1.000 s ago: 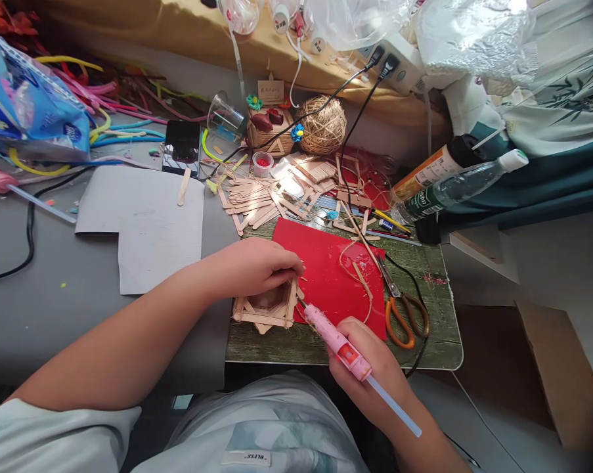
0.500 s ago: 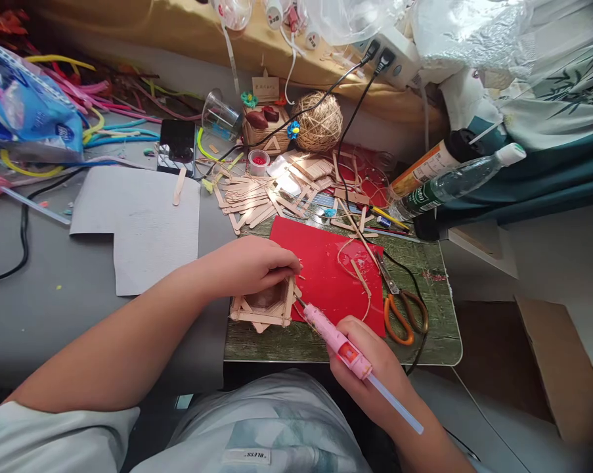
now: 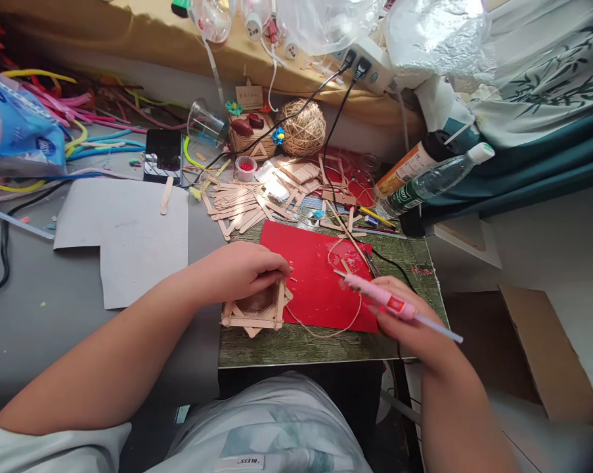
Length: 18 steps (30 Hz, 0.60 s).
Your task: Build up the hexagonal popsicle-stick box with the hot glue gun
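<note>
A small box of stacked wooden craft sticks [image 3: 253, 323] lies at the table's front edge, twine round its corners. My left hand [image 3: 244, 270] is closed on its far right corner, fingertips pinched together; what lies right between them is hidden. A pink hot glue gun [image 3: 382, 297] with a clear glue stick out of its back is in my right hand [image 3: 417, 322]. Its nozzle points left, above a red sheet [image 3: 308, 282] and apart from the box. A length of twine [image 3: 348, 326] curves from the box across the sheet.
Loose craft sticks [image 3: 241, 200] are heaped behind the sheet, near a twine ball [image 3: 303, 128] and a small cup of red bits [image 3: 245, 168]. Grey cardboard [image 3: 143, 256] and a phone [image 3: 162, 156] lie left. A plastic bottle [image 3: 431, 180] leans right; black cords [image 3: 338, 125] cross the back.
My right hand has drawn the glue gun away from the box, right and up over the red sheet, covering the scissors. My left hand stays on the box. The view has shifted slightly.
</note>
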Tool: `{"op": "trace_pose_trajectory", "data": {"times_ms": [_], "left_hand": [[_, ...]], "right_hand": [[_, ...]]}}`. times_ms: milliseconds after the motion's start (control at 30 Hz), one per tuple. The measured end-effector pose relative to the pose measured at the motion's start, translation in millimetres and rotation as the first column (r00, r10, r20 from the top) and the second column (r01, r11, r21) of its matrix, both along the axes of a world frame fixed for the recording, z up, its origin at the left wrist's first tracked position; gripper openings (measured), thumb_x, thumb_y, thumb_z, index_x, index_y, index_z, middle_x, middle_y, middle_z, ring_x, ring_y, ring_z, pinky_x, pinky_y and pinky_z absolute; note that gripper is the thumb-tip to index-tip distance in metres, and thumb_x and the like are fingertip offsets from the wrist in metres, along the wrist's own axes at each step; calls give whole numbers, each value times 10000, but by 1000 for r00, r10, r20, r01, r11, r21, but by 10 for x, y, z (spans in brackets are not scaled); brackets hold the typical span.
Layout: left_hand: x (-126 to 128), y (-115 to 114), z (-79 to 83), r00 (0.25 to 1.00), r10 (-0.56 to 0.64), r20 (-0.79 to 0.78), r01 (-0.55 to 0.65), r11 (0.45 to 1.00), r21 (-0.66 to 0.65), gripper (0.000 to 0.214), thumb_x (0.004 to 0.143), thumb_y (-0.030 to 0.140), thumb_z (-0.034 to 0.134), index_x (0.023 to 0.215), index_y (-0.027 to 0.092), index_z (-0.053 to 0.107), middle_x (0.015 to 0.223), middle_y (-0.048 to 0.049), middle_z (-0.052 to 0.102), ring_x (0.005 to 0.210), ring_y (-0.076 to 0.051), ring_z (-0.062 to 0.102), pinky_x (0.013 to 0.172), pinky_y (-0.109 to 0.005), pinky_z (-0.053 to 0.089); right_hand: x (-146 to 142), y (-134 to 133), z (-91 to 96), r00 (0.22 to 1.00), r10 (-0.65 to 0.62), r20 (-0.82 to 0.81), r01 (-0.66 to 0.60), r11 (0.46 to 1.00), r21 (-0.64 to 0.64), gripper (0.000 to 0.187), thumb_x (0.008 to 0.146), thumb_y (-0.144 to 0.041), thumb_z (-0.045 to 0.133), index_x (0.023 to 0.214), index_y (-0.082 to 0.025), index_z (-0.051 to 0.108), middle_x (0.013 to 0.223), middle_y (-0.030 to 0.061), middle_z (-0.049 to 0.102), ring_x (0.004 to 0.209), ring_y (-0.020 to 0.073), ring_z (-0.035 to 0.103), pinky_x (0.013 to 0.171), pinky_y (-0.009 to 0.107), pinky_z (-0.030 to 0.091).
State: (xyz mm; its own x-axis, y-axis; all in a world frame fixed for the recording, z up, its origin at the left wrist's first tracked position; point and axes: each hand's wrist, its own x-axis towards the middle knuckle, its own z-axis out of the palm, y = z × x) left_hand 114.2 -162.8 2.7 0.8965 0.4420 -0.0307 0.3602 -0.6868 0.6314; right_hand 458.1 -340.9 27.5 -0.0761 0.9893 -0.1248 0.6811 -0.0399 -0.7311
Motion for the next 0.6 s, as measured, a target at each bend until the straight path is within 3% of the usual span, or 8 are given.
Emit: {"op": "trace_pose_trajectory", "data": {"times_ms": [100,200,267,400,600], "left_hand": [[-2,5,-18,1000,-11,10,11,1000,1,292,1076,345,493,1213,291,745,1183,-2,807,1060,-207,750,879,-311,529],[-7,6,-33,1000,-18,4,18,1000,3,297,1080,344,480,1223,295,735,1192,-1,804,1077,-209,745,903,-317,532],[-10,2,-30,1000,-20,-5,20,1000,-3,299,1077,332,478,1229,296,734,1209,2,800,1092,-210,740,913,-320,535],[-7,-3,-3,1000,-15,-13,14,1000,-18,307,1077,337,470,1218,284,737,1212,-5,800,1097,-214,736,928,-329,540],[1,6,11,1000,-18,-17,18,1000,-19,298,1068,311,475,1212,292,735,1208,-1,802,1100,-210,736,935,-322,536]], "right_hand": [[389,157,-123,973,-230,11,229,973,16,352,924,-405,748,1249,-268,753,1179,81,748,1061,287,698,892,369,546],[554,262,-330,920,-388,-54,387,922,-26,400,857,-472,810,1161,-216,760,955,64,760,803,240,676,705,346,527],[550,304,-475,914,-395,-92,392,919,-50,413,851,-498,808,1142,-211,758,955,57,766,795,230,669,715,347,530],[457,320,-675,905,-401,-138,404,915,-5,412,863,-524,788,1125,-208,747,1128,86,777,1021,276,699,876,381,551],[454,298,-681,914,-406,27,401,910,109,352,879,-519,780,1070,-224,755,1157,85,739,1051,292,696,955,428,527]]}}
